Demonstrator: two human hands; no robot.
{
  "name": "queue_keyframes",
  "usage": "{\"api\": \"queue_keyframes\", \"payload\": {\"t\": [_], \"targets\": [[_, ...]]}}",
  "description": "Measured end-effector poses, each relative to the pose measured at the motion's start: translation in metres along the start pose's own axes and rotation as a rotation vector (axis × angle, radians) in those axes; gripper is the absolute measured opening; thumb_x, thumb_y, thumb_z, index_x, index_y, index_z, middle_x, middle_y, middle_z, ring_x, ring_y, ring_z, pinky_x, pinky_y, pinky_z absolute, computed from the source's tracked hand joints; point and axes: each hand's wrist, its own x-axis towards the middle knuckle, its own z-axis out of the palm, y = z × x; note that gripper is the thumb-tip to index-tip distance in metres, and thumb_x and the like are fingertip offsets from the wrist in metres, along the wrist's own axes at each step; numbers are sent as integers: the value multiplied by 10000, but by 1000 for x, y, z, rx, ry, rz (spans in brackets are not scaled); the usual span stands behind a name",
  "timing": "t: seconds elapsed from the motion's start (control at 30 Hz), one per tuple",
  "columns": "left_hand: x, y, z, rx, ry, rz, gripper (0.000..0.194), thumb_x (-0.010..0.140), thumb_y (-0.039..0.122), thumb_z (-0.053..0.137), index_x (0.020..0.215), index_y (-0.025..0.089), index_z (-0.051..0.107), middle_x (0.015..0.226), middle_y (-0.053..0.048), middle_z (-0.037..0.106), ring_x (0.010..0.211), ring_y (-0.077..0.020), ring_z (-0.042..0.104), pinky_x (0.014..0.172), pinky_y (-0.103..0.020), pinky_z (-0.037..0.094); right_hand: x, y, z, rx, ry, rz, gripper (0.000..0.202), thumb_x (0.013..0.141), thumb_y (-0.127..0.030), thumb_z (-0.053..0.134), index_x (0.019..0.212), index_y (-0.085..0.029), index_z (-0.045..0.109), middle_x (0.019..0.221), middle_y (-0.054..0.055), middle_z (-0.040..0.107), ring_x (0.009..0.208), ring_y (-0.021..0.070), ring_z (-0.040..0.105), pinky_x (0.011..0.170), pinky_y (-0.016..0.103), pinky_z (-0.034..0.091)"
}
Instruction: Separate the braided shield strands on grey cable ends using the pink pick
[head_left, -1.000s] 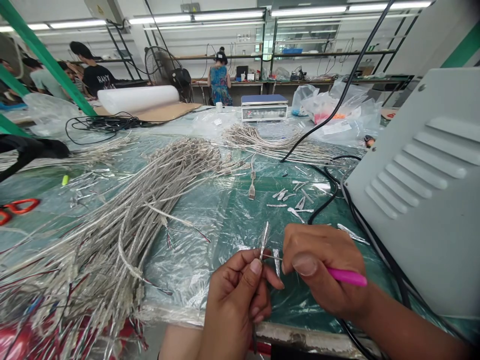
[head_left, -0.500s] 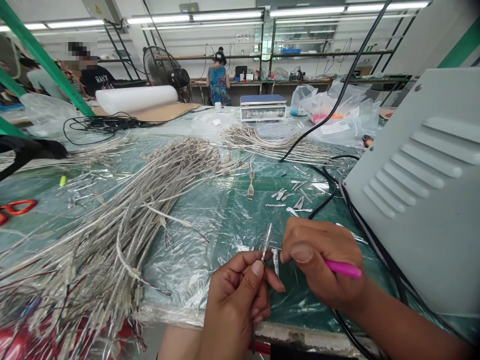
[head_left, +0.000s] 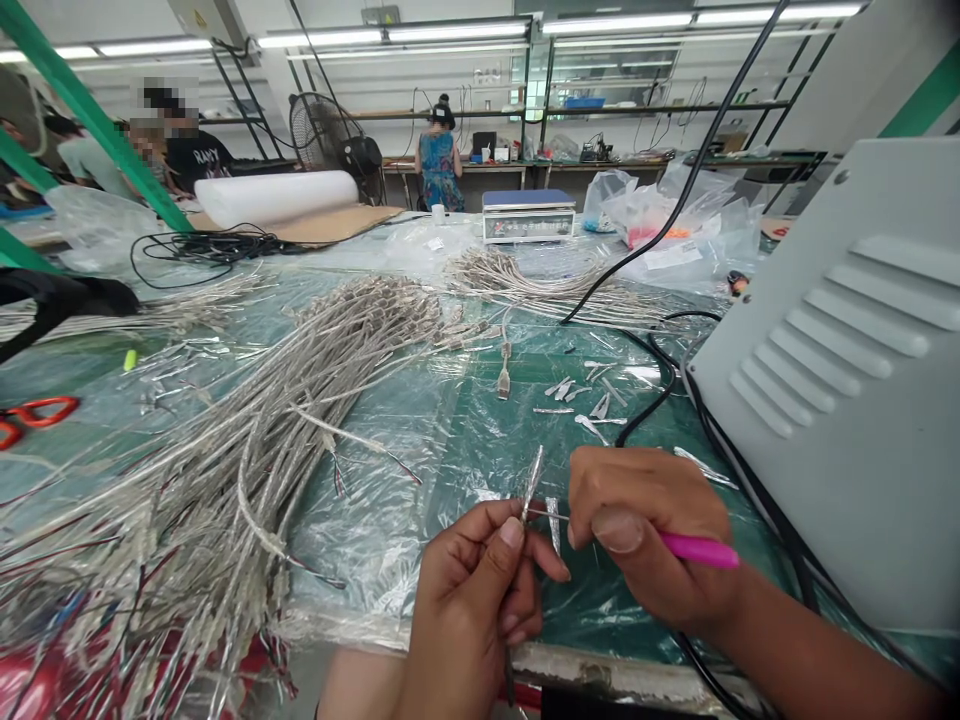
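Low in the middle, my left hand (head_left: 476, 585) pinches a cable end (head_left: 533, 478) wrapped in silver foil, which points upward between thumb and forefinger. The rest of that cable is mostly hidden by the hand. To its right, my right hand (head_left: 652, 535) is closed around a pink-handled pick (head_left: 703, 551). A thin metal shaft runs from that hand to the base of the foil, and its tip seems to touch it. A narrow foil strip (head_left: 553, 527) shows just behind the shaft. Left of my hands lies a large bundle of grey cables (head_left: 300, 400) with bare coloured wire ends.
A grey vented machine (head_left: 855, 400) stands at the right, with black cords (head_left: 637, 418) beside it. Foil scraps (head_left: 600, 405) and a USB plug (head_left: 503, 380) lie ahead. Orange-handled scissors (head_left: 45, 411) are at far left, and a scale (head_left: 529, 218) stands behind. People sit farther back.
My right hand has shifted slightly right with the pink-handled pick, and more of the thin shaft shows across to the foil. My left hand keeps its pinch.
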Motion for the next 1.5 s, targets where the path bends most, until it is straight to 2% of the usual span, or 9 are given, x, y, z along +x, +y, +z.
{"api": "queue_keyframes", "payload": {"t": [0.43, 0.6, 0.8, 0.93, 1.17, 1.27, 1.37, 1.43, 1.5], "targets": [[1, 0, 1, -7, 4, -2, 117, 875, 215, 623, 869, 123, 694, 479, 47, 486, 403, -41, 217, 405, -193, 195, 1, -1, 1, -23, 5, 1, 452, 992, -344, 425, 590, -171, 535, 509, -15, 463, 491, 98, 422, 486, 244, 318], [1, 1, 1, -5, 9, -11, 115, 866, 222, 638, 867, 117, 685, 580, -2, 596, 399, -25, 223, 402, -192, 186, 2, -1, 1, -26, 9, -7, 459, 996, -347, 420, 589, -170, 538, 503, -14, 457, 489, 99, 415, 484, 247, 317], [0, 1, 1, 1, 8, -10, 119, 872, 218, 629, 860, 115, 686, 567, 0, 589, 399, -26, 228, 406, -194, 190, 1, -1, 1, -37, 5, -17, 446, 993, -322, 435, 585, -167, 524, 515, -10, 491, 507, 95, 445, 499, 239, 341], [0, 0, 2, 25, -3, -1, 131, 864, 225, 640, 877, 107, 697, 616, -33, 636, 398, -21, 235, 405, -199, 176, 3, 1, -2, -83, 13, -25, 417, 987, -260, 443, 586, -175, 522, 520, -12, 510, 516, 102, 472, 502, 244, 352], [3, 0, 1, 66, -22, -25, 151, 872, 226, 623, 918, 107, 704, 645, -52, 654, 410, -25, 234, 415, -208, 160, 6, 3, 1, -322, 195, 165, 405, 990, -266, 463, 604, -171, 541, 543, -16, 503, 508, 91, 474, 507, 244, 363], [3, 1, 0, 72, -19, -23, 155, 876, 233, 619, 911, 107, 701, 634, -40, 639, 409, -27, 229, 414, -211, 163, 6, 4, 3, -462, 205, 118, 406, 987, -257, 480, 591, -178, 504, 535, -35, 432, 496, 86, 420, 499, 244, 332], [1, 0, -1, 104, -21, -20, 160, 865, 247, 634, 887, 106, 706, 588, -22, 614, 412, -35, 247, 412, -212, 171, 7, 11, -5, -642, 188, 62, 425, 973, -245, 509, 558, -186, 440, 548, -42, 371, 505, 93, 367, 515, 261, 303], [-2, -1, -2, 127, -15, -21, 181, 856, 272, 649, 886, 106, 712, 566, -20, 608, 416, -40, 262, 415, -213, 175, 9, 18, -13, -692, 265, 120, 412, 961, -260, 534, 560, -186, 468, 568, -30, 408, 539, 107, 400, 545, 272, 308], [-4, -2, -3, 120, 1, -6, 194, 848, 291, 660, 897, 110, 714, 573, -19, 608, 422, -39, 260, 418, -212, 169, 10, 23, -19, -607, 353, 232, 387, 964, -283, 533, 589, -183, 534, 590, -10, 487, 578, 122, 467, 574, 276, 337]]}}
